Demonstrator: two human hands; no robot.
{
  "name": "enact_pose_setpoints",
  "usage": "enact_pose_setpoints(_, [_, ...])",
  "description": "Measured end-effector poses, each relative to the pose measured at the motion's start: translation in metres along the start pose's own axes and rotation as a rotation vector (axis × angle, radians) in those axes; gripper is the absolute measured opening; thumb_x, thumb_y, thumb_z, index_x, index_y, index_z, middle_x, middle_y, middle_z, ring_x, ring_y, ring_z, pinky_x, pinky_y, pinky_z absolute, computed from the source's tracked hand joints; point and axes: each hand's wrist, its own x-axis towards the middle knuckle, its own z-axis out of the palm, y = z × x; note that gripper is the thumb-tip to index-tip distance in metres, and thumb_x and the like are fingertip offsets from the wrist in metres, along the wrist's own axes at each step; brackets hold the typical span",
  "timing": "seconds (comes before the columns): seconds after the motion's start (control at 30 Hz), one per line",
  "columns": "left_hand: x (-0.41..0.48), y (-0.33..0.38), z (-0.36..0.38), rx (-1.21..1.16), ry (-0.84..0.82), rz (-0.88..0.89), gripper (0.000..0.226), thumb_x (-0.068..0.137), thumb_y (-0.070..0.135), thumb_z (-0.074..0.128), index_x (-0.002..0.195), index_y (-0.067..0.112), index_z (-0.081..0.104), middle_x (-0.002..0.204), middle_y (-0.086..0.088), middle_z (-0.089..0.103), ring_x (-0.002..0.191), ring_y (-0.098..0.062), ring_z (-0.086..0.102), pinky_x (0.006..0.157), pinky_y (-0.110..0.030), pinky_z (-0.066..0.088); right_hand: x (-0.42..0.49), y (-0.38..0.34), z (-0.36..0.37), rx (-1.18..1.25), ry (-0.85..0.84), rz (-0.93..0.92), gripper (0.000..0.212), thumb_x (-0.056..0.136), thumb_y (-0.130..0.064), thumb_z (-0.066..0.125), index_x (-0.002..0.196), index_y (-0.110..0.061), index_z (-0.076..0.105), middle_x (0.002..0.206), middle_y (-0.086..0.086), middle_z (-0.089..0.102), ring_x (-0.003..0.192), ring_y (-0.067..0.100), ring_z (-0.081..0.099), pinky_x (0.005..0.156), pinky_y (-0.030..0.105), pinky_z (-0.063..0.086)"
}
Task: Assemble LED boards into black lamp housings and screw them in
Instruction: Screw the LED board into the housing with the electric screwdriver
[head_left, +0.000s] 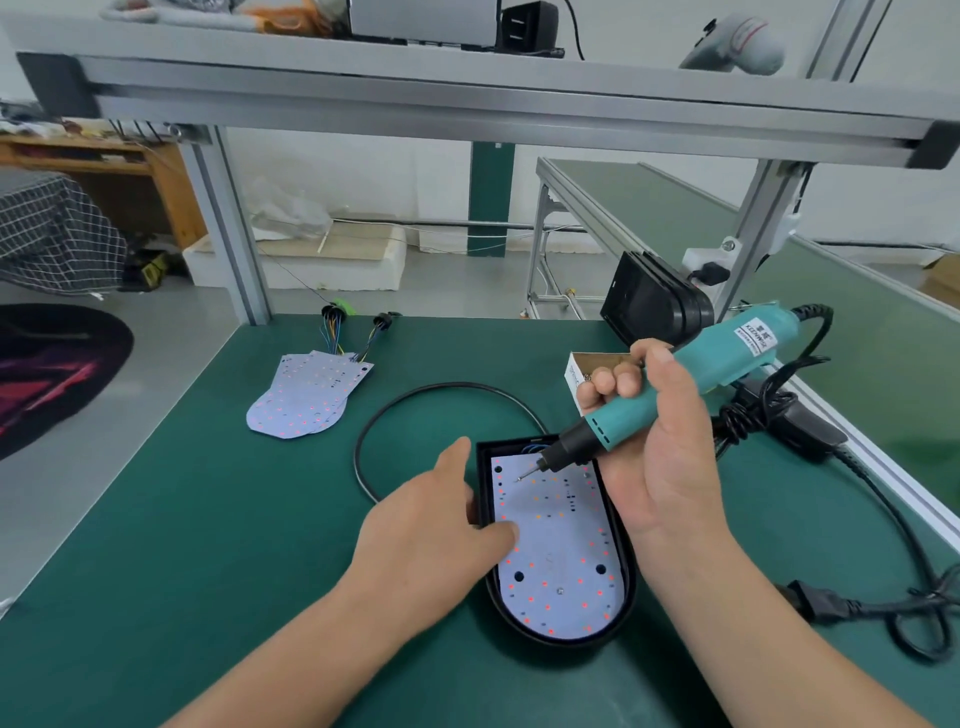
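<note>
A black lamp housing (621, 558) lies on the green bench in front of me. A white LED board (558, 551) with red and orange dots sits inside it. My left hand (431, 525) rests on the housing's left rim, thumb on the board's left edge. My right hand (654, 441) grips a teal electric screwdriver (670, 387), tilted down to the left. Its bit tip (522, 477) touches the board near the top left corner, with a screw on it. One screw (560, 590) sits in the board's lower part.
A stack of spare LED boards (306, 395) with wire plugs lies at the back left. A small cardboard box of screws (589, 366) stands behind my right hand, more black housings (654, 304) behind it. A black cable loop (441, 395) and the screwdriver's power cord (883, 525) lie around.
</note>
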Motion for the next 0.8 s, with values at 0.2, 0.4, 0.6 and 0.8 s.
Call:
enact_pose_setpoints(0.2, [0.004, -0.004, 0.003, -0.176, -0.044, -0.063, 0.050, 0.079, 0.049, 0.066, 0.123, 0.034, 0.050, 0.086, 0.010, 0.066, 0.074, -0.014, 0.061, 0.075, -0.043, 0.055, 0.004, 0.003, -0.003, -0.026, 0.026, 0.012, 0.009, 0.101, -0.023, 0.064, 0.098, -0.017, 0.057, 0.073, -0.001, 0.048, 0.071, 0.017, 0.055, 0.079, 0.032, 0.055])
enact_pose_setpoints(0.4, [0.005, -0.005, 0.001, -0.245, -0.126, 0.013, 0.068, 0.071, 0.044, 0.055, 0.138, 0.041, 0.050, 0.065, 0.018, 0.054, 0.064, -0.011, 0.051, 0.060, -0.034, 0.039, 0.003, 0.005, -0.001, -0.018, 0.019, 0.008, 0.006, 0.103, -0.021, 0.060, 0.099, -0.016, 0.059, 0.073, -0.001, 0.049, 0.071, 0.017, 0.056, 0.078, 0.032, 0.055])
enact_pose_setpoints(0.6, [0.006, -0.006, 0.004, -0.283, -0.133, 0.007, 0.091, 0.075, 0.048, 0.053, 0.159, 0.054, 0.018, 0.071, 0.016, 0.060, 0.071, -0.008, 0.061, 0.070, -0.035, 0.051, 0.000, 0.006, 0.003, -0.012, -0.001, 0.015, 0.006, 0.103, -0.020, 0.060, 0.099, -0.015, 0.059, 0.073, -0.001, 0.049, 0.072, 0.017, 0.055, 0.079, 0.033, 0.054])
enact_pose_setpoints(0.8, [0.010, -0.008, 0.010, -0.372, -0.091, -0.014, 0.058, 0.077, 0.047, 0.061, 0.131, 0.060, 0.042, 0.090, 0.003, 0.073, 0.086, -0.021, 0.071, 0.088, -0.055, 0.057, -0.003, 0.009, 0.005, -0.030, -0.059, 0.024, 0.007, 0.100, -0.020, 0.061, 0.093, -0.018, 0.061, 0.073, 0.000, 0.047, 0.072, 0.018, 0.054, 0.080, 0.034, 0.054])
